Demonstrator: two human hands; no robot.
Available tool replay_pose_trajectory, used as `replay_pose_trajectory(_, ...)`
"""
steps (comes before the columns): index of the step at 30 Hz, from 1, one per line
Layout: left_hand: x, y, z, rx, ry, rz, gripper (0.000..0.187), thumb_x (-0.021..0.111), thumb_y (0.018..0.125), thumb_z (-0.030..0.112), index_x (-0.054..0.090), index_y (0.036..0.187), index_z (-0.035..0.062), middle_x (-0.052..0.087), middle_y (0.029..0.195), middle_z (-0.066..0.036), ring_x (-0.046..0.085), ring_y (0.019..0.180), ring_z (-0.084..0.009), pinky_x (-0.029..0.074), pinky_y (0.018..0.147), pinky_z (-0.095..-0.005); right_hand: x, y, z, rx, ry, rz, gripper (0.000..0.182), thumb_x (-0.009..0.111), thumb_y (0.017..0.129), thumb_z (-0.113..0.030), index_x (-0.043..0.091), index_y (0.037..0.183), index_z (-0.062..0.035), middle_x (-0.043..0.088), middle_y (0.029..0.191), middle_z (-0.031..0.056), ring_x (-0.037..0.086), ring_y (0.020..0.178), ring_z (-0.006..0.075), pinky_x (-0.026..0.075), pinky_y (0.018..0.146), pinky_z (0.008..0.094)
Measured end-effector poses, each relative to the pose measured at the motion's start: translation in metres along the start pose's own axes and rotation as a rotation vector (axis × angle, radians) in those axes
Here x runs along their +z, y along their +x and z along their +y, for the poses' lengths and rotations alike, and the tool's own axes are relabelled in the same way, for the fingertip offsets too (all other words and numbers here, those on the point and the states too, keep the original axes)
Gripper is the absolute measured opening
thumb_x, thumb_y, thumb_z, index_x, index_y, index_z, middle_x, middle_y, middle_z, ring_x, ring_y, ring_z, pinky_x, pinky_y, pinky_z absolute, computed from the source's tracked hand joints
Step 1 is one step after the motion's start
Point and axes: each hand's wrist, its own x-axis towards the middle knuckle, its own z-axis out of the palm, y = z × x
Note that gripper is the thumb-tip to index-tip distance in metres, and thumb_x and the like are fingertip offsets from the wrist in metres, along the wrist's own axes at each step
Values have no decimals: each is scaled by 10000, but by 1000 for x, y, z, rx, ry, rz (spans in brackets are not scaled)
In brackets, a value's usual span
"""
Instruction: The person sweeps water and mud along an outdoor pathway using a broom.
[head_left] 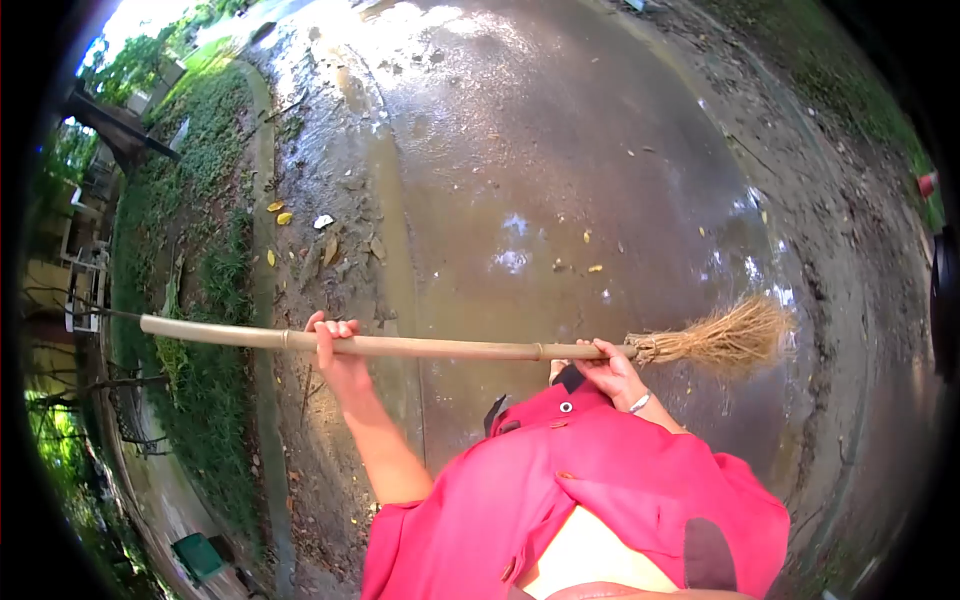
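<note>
A broom [450,348] with a long bamboo handle lies level across the front of my body, held in both hands. Its tan twig bristles [725,338] point to the right. My left hand [338,345] is closed around the handle, left of its middle. Close to the bristles, my right hand [608,370] grips the handle's other end. A silver band sits on the right wrist. The bare end of the handle reaches out past my left hand, over the grass.
Wet, muddy pavement [560,150] stretches ahead with shiny puddles. Several yellow leaves [285,218] and a white scrap [323,221] lie at the left, beside a kerb and grass strip [200,400]. A green bin [198,557] stands at lower left.
</note>
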Motion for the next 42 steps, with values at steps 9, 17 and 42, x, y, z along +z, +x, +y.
replay_pose_trajectory(9, 49, 127, 11, 499, 240, 453, 120, 503, 836, 153, 454, 768, 67, 396, 571, 15, 395, 504, -95, 424, 562, -248, 159, 122, -66, -7, -274, -59, 135, 553, 747, -51, 521, 877, -33, 550, 930, 124, 518, 894, 246, 404, 807, 424)
replay_pose_trajectory(17, 116, 344, -79, 468, 153, 164, 65, 491, 836, 95, 435, 851, 66, 367, 570, 16, 358, 484, -70, 373, 508, -234, 297, 269, -117, -68, -402, -7, 207, 554, 744, -84, 518, 917, 22, 555, 922, 126, 509, 871, 243, 391, 805, 425)
replay_pose_trajectory(42, 425, 832, -383, 340, 85, 63, 64, 457, 851, 99, 436, 906, 76, 346, 583, 20, 368, 517, -85, 361, 546, -239, 788, 571, -390, -188, -241, 1, 101, 544, 690, -95, 530, 784, -60, 564, 837, 78, 522, 810, 221, 382, 755, 422)
